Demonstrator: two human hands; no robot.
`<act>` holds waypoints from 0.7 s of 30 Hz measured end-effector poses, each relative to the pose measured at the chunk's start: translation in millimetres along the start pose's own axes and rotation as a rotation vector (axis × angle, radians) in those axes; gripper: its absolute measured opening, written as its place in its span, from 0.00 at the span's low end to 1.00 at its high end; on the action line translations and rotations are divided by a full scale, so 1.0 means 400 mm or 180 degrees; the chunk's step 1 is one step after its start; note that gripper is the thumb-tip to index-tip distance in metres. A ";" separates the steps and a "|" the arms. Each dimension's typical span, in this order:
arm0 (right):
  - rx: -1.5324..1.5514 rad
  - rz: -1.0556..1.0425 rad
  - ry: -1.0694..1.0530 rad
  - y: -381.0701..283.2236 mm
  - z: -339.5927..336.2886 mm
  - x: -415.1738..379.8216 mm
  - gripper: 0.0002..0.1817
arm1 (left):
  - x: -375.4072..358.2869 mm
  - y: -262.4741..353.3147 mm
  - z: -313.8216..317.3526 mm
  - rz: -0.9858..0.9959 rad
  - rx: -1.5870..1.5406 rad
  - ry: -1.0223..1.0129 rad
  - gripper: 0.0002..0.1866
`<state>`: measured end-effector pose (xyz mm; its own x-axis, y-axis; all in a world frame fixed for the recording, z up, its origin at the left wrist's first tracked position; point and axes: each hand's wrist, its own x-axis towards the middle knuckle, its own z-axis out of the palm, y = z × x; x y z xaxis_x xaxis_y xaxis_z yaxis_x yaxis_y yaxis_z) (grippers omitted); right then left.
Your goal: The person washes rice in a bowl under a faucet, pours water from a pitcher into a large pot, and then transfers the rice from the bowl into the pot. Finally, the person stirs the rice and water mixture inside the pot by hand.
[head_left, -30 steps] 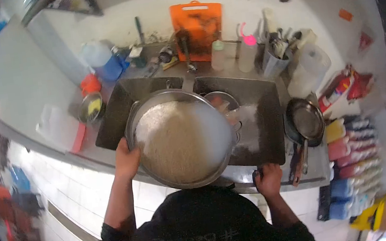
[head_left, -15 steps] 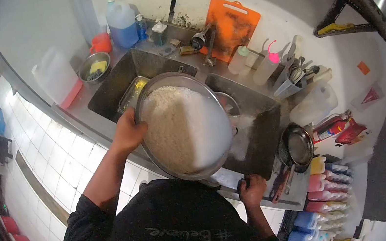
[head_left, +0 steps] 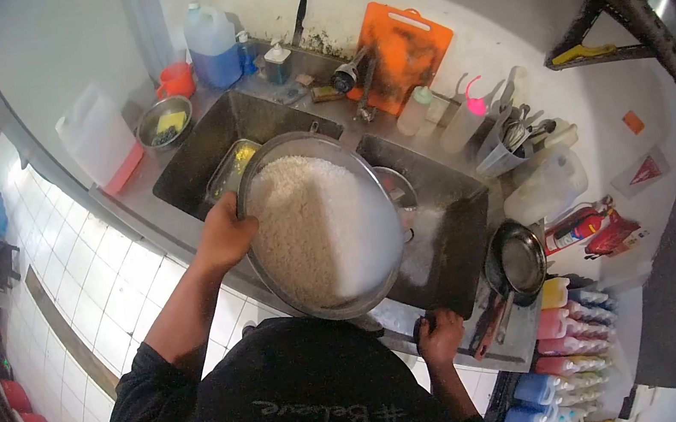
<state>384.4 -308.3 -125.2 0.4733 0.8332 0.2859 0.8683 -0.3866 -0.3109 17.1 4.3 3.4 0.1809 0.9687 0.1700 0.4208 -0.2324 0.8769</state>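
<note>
A large metal bowl [head_left: 257, 261] of white rice, partly in bright light and cloudy on its right side, is held above the near edge of the double sink [head_left: 177, 175]. My left hand [head_left: 225, 234] grips its left rim, thumb over the edge. Lower right, my right hand [head_left: 442, 334] is closed round a small dark thing at the counter's front edge; what it is cannot be made out. Behind the bowl, a tray [head_left: 221, 180] with yellow bits lies in the left basin, and a round metal dish [head_left: 406, 193] shows in the right basin.
Pans [head_left: 523, 263] rest on the right counter. Behind the sink stand an orange board [head_left: 395, 52], bottles [head_left: 464, 126] and a utensil holder [head_left: 498, 158]. At left are a jug with pink liquid [head_left: 99, 141] and a small bowl [head_left: 166, 123]. Coloured jugs [head_left: 552, 322] stand lower right.
The view has shifted slightly. Both hands keep their holds, and the bowl has barely moved.
</note>
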 end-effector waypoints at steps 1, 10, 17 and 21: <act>0.0001 0.0001 0.0001 0.002 0.001 -0.004 0.13 | -0.003 0.010 -0.002 -0.0034 -0.0054 -0.0018 0.12; 0.0099 -0.0003 -0.0019 0.007 0.005 -0.006 0.12 | 0.005 -0.018 0.003 0.0055 0.0066 -0.0027 0.11; 0.0059 0.0044 -0.0044 -0.004 -0.002 -0.002 0.12 | 0.003 0.003 0.006 0.0168 -0.0017 0.0079 0.12; 0.0022 0.0022 -0.0046 0.000 0.001 -0.004 0.12 | 0.010 -0.025 0.009 0.0114 0.0050 -0.0019 0.13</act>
<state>383.7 -309.5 -126.0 0.4772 0.8361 0.2706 0.8639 -0.3898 -0.3191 16.8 10.1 -6.2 0.2015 0.9592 0.1984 0.4280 -0.2684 0.8630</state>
